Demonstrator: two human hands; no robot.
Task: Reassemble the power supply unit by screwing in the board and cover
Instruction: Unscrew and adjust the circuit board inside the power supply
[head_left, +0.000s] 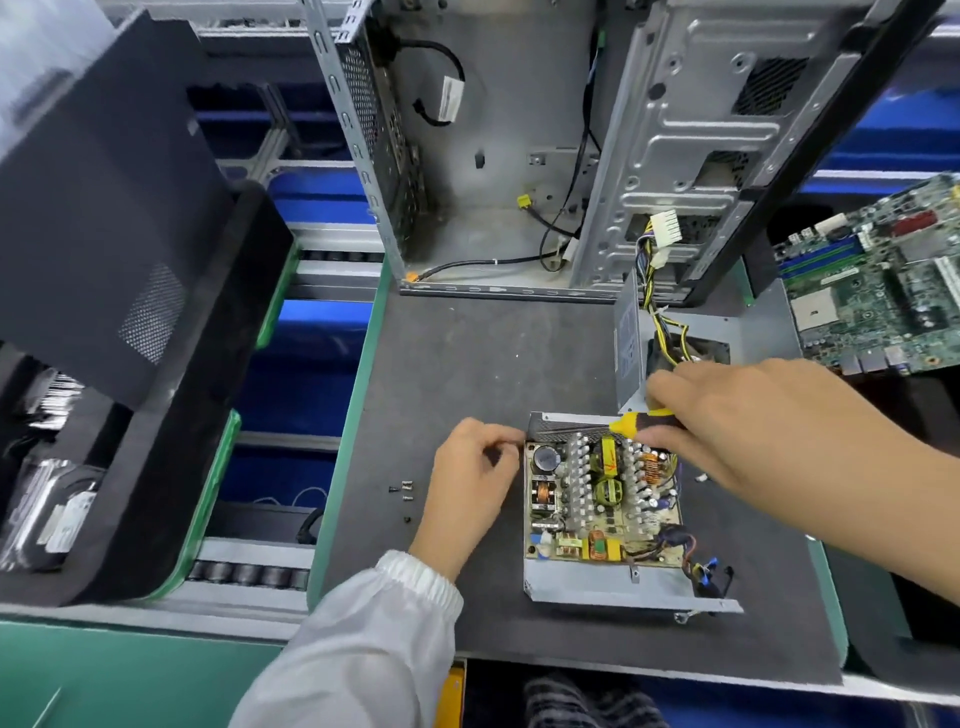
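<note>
The open power supply base (613, 584) lies on the dark mat with its circuit board (602, 499) inside, showing heat sinks, coils and capacitors. My right hand (753, 415) grips a screwdriver (641, 421) with a yellow and black handle, its shaft lying across the unit's back edge toward the left. My left hand (472, 478) is at the unit's back left corner, fingers curled and pinching at the shaft's tip; what they hold is hidden. Several small screws (404, 493) lie on the mat left of that hand. The grey cover (691, 343) with fan and cables stands behind the unit.
An open grey computer case (519, 156) stands at the back of the mat. A green motherboard (878, 280) lies at the right. A black case panel (104, 218) and trays are at the left, beyond the mat's green edge (358, 415).
</note>
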